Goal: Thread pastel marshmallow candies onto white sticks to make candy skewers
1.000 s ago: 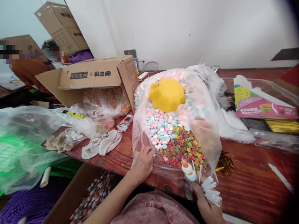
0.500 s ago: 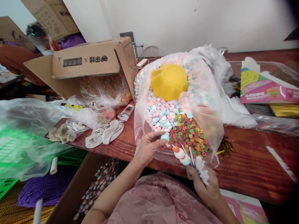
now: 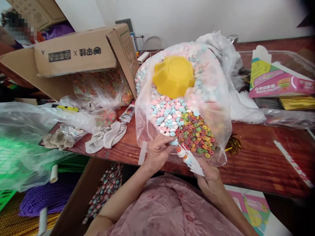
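Note:
My left hand (image 3: 157,153) pinches a light blue sweet (image 3: 174,142) between thumb and fingertips, in front of the open plastic bag. My right hand (image 3: 209,175) is closed round a bundle of thin white sticks (image 3: 196,165). Red, white, orange and pale blue sweets (image 3: 183,154) are threaded on one stick, whose tip comes close to the blue sweet; whether they touch I cannot tell. Behind both hands lie pink, white and blue sweets (image 3: 168,114) and a heap of small coloured rings (image 3: 197,131). A yellow bowl (image 3: 174,75) sits upside down on the sweets.
At the left stands an open cardboard box (image 3: 81,54) with bagged rings inside. Grey cloth gloves (image 3: 108,136) lie at the table (image 3: 258,157) edge. Below, another box holds finished-looking sweet sticks (image 3: 105,190). A pink and yellow carton (image 3: 275,78) stands at the right; a person is at the far left.
My right hand has moved left and turned the sticks so the threaded stick's tip points towards the blue sweet in my left hand. The whole view has shifted slightly.

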Motion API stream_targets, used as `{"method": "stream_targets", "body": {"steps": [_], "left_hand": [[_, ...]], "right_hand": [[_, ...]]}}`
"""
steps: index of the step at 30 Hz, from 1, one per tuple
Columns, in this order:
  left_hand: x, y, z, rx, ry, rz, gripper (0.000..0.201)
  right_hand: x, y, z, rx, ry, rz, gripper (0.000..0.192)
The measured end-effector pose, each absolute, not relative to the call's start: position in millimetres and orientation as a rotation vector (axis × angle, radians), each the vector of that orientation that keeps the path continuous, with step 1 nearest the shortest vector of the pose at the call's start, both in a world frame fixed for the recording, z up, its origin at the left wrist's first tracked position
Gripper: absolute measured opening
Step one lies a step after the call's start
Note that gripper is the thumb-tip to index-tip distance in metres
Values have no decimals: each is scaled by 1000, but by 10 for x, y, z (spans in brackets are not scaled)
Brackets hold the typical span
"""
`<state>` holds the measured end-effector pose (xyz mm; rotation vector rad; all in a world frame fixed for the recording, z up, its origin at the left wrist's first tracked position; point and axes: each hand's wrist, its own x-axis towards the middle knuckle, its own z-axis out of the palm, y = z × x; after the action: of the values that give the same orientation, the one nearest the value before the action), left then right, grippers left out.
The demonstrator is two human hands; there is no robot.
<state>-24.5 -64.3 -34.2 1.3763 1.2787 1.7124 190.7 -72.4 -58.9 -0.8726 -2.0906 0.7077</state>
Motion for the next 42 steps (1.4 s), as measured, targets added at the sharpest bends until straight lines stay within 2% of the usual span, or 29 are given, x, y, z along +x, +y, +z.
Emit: {"method": "stream_targets", "body": {"steps": [6,10,19,22,28,33,38,42], "left_hand": [[-217,-638,-415,1588,1290,1753,11],[-176,-649,-421,1423,1373,1743,5],[-159,-685,-347,1299,1335,1680,17],[-204,-605,-353,1196,1330,1573,26],[-196,-543,-393,1506,1380,1452,21],[-63,-607,-498,1719,1342,1551,23],[86,-644,-599,1437,1386,1596,22],[92,-603,-564,969,1328,1548,36]], "right_hand": [[1765,-856,-639,-967,-1928,844,14],[1639,-920,-689,-1027,-1792,908,22],[1639,-801,-749,-1115,-1762,816,12],[1678,-769,-716,-1068,-1833,731,14],[1767,-751,-655,-1035,-1920,672,20],[1782,-774,-724,-1123,-1786,778,13],[1787,-744,-684,-1185,-1706,715,17],[1817,-757,-574,-1063,-1887,666,27]]}}
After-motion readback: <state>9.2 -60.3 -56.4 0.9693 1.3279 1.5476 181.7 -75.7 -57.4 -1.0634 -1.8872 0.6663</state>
